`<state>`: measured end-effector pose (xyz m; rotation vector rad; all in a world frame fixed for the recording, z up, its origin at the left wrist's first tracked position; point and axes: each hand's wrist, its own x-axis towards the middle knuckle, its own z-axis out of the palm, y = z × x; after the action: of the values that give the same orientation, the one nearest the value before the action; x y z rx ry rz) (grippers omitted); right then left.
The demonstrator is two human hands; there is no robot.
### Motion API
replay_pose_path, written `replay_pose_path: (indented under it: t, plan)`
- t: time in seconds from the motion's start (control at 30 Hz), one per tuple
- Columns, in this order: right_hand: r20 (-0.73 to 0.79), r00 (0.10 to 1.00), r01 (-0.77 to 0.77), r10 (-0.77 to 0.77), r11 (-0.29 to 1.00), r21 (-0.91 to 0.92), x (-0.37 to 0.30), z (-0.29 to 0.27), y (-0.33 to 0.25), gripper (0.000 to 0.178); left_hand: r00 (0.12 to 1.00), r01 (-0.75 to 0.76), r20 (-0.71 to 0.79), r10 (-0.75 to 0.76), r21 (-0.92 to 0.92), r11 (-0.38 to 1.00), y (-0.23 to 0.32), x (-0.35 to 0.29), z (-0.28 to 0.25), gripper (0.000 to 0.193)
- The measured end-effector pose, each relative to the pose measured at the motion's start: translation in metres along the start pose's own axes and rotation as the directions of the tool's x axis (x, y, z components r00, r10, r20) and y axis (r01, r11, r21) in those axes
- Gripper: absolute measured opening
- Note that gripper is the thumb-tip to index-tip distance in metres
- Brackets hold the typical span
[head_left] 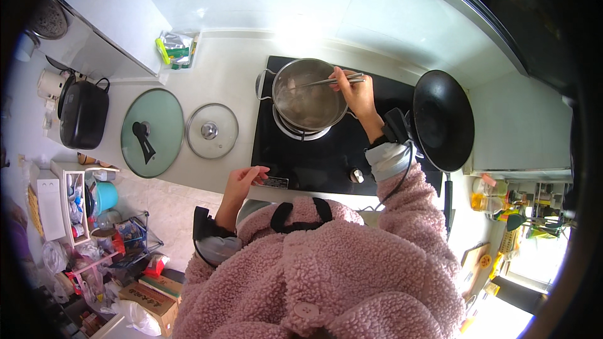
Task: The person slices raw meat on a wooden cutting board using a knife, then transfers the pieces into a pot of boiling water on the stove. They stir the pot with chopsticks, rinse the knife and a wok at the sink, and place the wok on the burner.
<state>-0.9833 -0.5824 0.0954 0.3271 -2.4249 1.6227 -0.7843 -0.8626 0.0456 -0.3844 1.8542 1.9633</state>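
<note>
A steel pot point(269, 81) with two side handles stands on the burner of the black gas stove point(301, 166). Cloudy liquid and some pale pieces show inside it. My right hand point(355, 94) is closed around a pair of chopsticks point(320, 81), whose tips reach into the pot. Down at the stove's front left corner, my left hand point(242, 183) hovers by the counter edge, fingers loosely stretched out and holding nothing. A clear glass lid point(226, 135) with a round metal knob lies on the counter left of the stove.
Left of the small lid lies a larger green-tinted glass lid point(154, 110) with a black handle. A black wok point(443, 119) sits at the stove's right side. Beyond the lids are a black appliance point(85, 115) and a small container of packets point(179, 49) against the wall.
</note>
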Motion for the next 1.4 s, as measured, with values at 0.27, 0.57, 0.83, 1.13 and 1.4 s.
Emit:
replay_pose_path:
  t: [0.27, 0.57, 0.83, 1.13, 1.4]
  plan:
    - [0.083, 0.997, -0.001, -0.003, 0.999, 0.042, -0.005, 0.005, -0.010, 0.034, 1.000, 0.011, -0.003, -0.011, 0.012, 1.000, 0.002, 0.000, 0.001, 0.029]
    - [0.355, 0.928, -0.108, 0.116, 0.993, -0.042, 0.002, -0.050, -0.024, 0.037, 1.000, -0.011, 0.003, 0.011, 0.004, 1.000, 0.000, 0.001, 0.002, 0.029]
    - [0.076, 0.989, 0.143, -0.128, 0.955, -0.259, 0.020, -0.037, -0.012, 0.031, 1.000, -0.003, -0.017, 0.003, 0.007, 1.000, -0.002, -0.001, -0.001, 0.030]
    - [0.333, 0.941, 0.046, -0.059, 0.998, 0.047, 0.002, -0.006, -0.029, 0.032, 0.999, 0.007, -0.031, -0.008, -0.020, 1.000, 0.000, -0.004, -0.001, 0.030]
    - [0.409, 0.908, 0.058, -0.094, 0.993, 0.099, 0.006, -0.012, -0.031, 0.036, 1.000, 0.013, -0.020, -0.013, -0.003, 1.000, -0.002, -0.002, 0.000, 0.030]
